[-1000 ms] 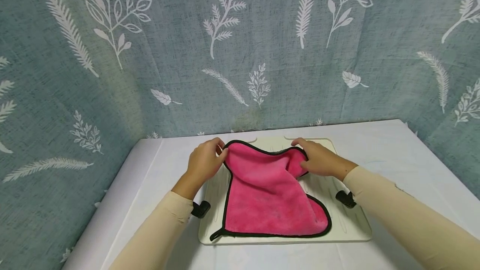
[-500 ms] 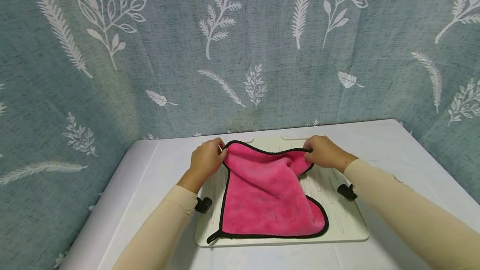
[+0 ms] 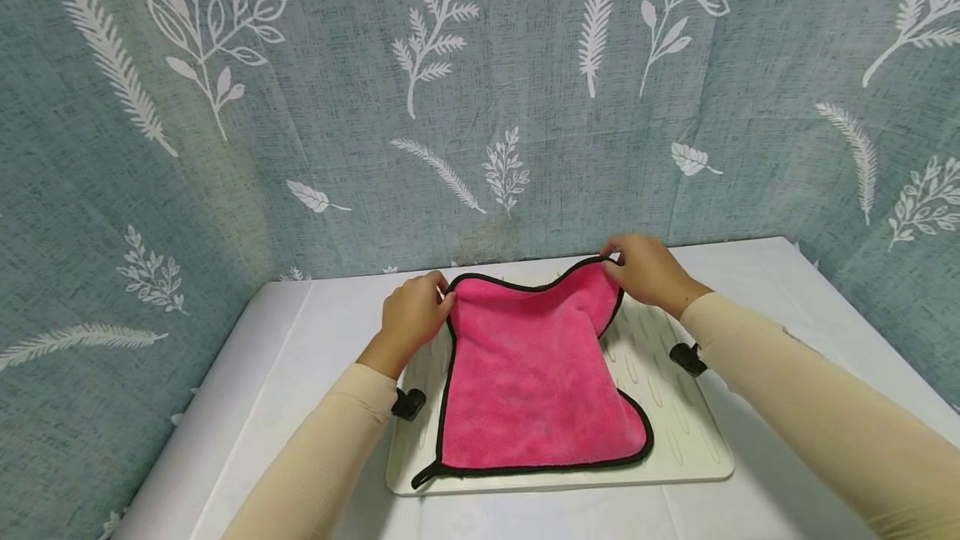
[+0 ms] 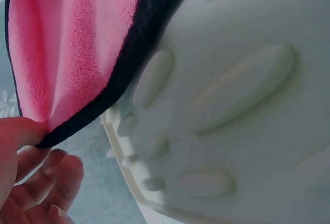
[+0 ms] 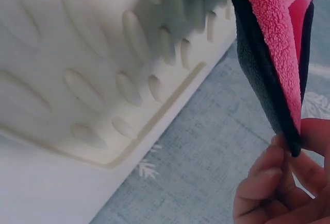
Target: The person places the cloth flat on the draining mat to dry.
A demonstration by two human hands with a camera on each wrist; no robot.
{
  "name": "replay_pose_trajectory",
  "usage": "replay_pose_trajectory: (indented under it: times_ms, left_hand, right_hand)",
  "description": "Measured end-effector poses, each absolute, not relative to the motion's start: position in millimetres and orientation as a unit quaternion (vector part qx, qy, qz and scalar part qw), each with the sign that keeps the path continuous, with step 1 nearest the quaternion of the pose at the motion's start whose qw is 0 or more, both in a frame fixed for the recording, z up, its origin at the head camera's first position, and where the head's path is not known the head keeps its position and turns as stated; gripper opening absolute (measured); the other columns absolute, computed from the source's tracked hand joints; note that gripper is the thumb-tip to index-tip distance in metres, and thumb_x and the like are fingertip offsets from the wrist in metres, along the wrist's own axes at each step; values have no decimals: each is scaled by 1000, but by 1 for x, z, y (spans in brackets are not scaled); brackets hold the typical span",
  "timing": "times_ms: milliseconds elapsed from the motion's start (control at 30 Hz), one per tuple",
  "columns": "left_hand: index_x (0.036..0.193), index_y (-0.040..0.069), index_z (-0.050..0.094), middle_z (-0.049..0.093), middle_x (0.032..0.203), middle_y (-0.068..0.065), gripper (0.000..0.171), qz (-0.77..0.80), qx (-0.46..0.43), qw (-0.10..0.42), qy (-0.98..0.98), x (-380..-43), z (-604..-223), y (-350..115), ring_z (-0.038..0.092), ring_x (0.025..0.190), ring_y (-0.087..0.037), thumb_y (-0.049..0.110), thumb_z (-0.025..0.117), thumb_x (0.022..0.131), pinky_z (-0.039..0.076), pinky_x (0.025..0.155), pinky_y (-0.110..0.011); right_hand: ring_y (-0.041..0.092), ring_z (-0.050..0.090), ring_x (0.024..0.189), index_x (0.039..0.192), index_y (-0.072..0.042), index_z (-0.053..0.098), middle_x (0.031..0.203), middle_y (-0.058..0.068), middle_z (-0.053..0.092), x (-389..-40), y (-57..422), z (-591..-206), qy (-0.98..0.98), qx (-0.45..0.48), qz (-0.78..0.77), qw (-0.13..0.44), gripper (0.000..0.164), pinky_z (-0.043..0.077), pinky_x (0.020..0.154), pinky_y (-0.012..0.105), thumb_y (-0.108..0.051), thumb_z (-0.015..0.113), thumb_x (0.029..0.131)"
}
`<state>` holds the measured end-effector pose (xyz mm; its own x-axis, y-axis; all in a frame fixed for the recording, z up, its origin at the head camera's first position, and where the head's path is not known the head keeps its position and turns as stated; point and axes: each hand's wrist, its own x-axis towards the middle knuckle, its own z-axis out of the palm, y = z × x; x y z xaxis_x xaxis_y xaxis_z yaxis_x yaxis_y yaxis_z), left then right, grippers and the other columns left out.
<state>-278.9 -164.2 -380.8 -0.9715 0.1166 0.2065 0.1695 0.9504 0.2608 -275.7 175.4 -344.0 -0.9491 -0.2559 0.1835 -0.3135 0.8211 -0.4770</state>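
pink cloth [image 3: 532, 382], edged in black, is held partly raised over a white ridged tray [image 3: 697, 440]. at the cloth's ten o'clock, one corner is pinched between thumb and forefinger of the left hand [image 3: 411, 317], the other fingers being loosely bent below. near eight o'clock, a black loop [image 3: 427, 475] is draped over the tray. between one and two o'clock, the opposite corner is pinched by the fingers of the right hand [image 3: 648, 273], probably so that the far edge is spread and supported at both ends. the near edge is carried by the tray, itself placed on a white surface [image 3: 750, 273].
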Motion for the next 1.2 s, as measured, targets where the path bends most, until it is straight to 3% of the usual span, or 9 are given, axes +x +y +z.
replay_pose_trajectory:
  times_ms: [333,567,733,867,1033,1200]
  left_hand:
    - [97,15,66,71,87,-5,20,-140,-39,49,-988,-290,-382,-157,67,76,-29,34,61,96,50,63,-44]
    - [92,15,64,70,91,-6,21,-127,-20,15,-992,-296,-385,-154,65,78,-26,35,59,97,49,65,-42]
    - [86,15,62,65,83,-3,23,-122,-11,-6,-992,-301,-390,-157,61,74,-22,35,59,97,46,64,-40]
    - [86,15,63,68,87,-5,23,-119,-6,-17,-993,-303,-393,-156,62,77,-24,35,60,97,49,69,-43]
    - [91,14,66,71,96,-8,22,-114,-4,-22,-993,-303,-394,-153,66,86,-28,34,61,97,52,75,-47]
    - [101,13,68,72,105,-9,24,-114,-3,-30,-993,-301,-393,-154,67,90,-30,35,58,96,52,75,-47]
  right_hand:
    - [18,53,62,109,5,67,84,16,69,-289,174,-359,-969,142,193,51,20,48,63,36,-10,58,97]
    - [26,66,77,103,4,69,97,20,72,-297,174,-367,-976,129,167,46,17,54,72,44,-9,60,97]
    - [24,64,71,88,1,69,82,15,70,-302,171,-377,-977,134,156,53,15,52,65,41,-7,59,96]
    - [25,64,71,84,-1,68,81,15,70,-306,169,-385,-980,128,141,48,17,51,63,42,-7,59,96]
    - [32,69,84,95,1,70,95,19,72,-304,169,-391,-983,129,128,42,15,56,70,48,-7,57,95]
    - [39,67,101,118,1,65,110,25,68,-294,174,-395,-981,137,125,56,28,56,80,54,-9,57,93]
